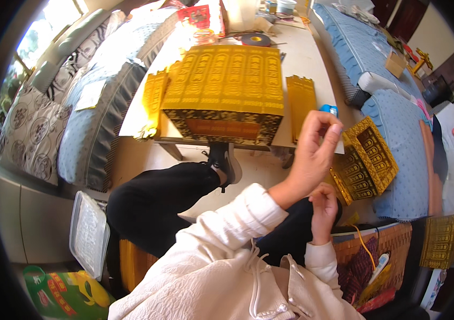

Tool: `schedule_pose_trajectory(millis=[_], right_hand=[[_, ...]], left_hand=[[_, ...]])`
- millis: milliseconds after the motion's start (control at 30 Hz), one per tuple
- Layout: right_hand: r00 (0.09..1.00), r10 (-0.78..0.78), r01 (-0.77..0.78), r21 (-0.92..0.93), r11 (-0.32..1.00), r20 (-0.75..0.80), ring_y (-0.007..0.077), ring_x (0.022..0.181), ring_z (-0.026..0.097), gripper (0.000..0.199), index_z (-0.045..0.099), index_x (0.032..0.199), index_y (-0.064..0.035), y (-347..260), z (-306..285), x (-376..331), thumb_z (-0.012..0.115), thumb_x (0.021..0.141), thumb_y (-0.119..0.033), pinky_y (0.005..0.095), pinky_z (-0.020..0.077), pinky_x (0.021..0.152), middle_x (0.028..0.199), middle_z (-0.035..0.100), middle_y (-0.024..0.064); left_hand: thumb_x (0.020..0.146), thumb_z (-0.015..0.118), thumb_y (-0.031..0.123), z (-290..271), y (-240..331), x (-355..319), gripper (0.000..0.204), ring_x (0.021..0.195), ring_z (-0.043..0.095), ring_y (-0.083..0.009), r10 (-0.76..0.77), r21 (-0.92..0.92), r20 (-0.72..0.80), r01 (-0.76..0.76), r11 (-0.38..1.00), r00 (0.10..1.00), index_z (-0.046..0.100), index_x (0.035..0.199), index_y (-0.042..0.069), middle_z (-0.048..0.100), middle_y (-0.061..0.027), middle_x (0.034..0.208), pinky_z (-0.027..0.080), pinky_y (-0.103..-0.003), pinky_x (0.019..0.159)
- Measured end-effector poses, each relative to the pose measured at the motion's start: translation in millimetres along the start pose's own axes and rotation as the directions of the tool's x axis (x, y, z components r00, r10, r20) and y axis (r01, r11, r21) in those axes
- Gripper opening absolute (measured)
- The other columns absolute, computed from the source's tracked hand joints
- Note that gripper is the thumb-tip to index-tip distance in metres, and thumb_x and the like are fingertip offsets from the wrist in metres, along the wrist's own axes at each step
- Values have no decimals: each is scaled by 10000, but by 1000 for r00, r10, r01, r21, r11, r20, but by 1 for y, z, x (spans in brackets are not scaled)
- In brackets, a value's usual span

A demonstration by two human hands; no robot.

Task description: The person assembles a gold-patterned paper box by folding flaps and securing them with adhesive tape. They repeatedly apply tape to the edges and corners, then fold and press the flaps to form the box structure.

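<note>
The person sits with one black-trousered leg crossed over the other, cream sleeves coming up from the lower edge. The right hand [324, 210] rests low by the knee, fingers curled loosely inward; I cannot tell whether they pinch anything. The left hand [312, 152] is raised above it across the body, wrist bent, thumb and forefinger brought together at the tips as if nipping something too fine to make out, the other fingers arched open. Just beyond those fingertips sits a small blue object [329, 110] at the edge of the surface [304, 58]. To the right of the raised hand, near but not touching it, one open gold-patterned paper box [368, 157] leans against a blue cushioned seat [405, 154]. Further right hangs one flat gold sheet [442, 239]. Past the shoe [226, 161], on the surface, stands one large gold paper box [226, 93] with a dark patterned side, well apart from both hands. Two stacks of gold strips flank it: one stack [152, 101] on its left, one stack [300, 104] on its right. Beyond it lies one roll of tape [256, 39], then red packets [197, 16] at the far end. Down on the floor by the left sit a clear plastic tray [88, 234] and a green printed bag [64, 293].
</note>
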State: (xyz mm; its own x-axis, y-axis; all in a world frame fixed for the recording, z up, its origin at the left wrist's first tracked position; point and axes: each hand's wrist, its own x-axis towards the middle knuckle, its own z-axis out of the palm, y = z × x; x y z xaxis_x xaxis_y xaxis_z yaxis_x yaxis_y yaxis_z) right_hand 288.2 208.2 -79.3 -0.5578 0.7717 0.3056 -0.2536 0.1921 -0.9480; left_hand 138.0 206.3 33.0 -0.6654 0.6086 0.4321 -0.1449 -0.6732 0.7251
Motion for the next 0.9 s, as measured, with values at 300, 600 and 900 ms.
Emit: schedule_pose_trajectory(millis=[300, 600, 900], right_hand=[[969, 2, -45, 169, 985, 245, 70, 905, 572, 63, 588, 1054, -46, 6, 186, 0, 634, 1050, -89, 217, 470, 843, 993, 607, -1], [968, 127, -147, 80, 986, 217, 44, 790, 570, 138, 655, 988, -49, 29, 273, 3, 729, 1002, -164, 215, 476, 753, 879, 646, -30], [971, 190, -193, 3, 981, 145, 38, 766, 545, 148, 665, 984, -55, 71, 305, 16, 726, 1000, -189, 219, 472, 746, 848, 630, -50]], left_hand=[[1059, 565, 69, -145, 175, 12, 49, 803, 608, -105, 116, 360, -35, -96, 928, 993, 600, 1085, 47, 650, -38, 903, 509, -259, 744], [1001, 645, -18, -234, 223, 22, 60, 966, 684, -140, 103, 644, 221, -225, 732, 970, 637, 1057, 2, 708, -70, 1088, 537, -269, 883], [935, 724, -12, -269, 225, 39, 58, 1078, 654, -176, 45, 817, 289, -271, 509, 956, 713, 986, 13, 714, -72, 1099, 498, -294, 960]])
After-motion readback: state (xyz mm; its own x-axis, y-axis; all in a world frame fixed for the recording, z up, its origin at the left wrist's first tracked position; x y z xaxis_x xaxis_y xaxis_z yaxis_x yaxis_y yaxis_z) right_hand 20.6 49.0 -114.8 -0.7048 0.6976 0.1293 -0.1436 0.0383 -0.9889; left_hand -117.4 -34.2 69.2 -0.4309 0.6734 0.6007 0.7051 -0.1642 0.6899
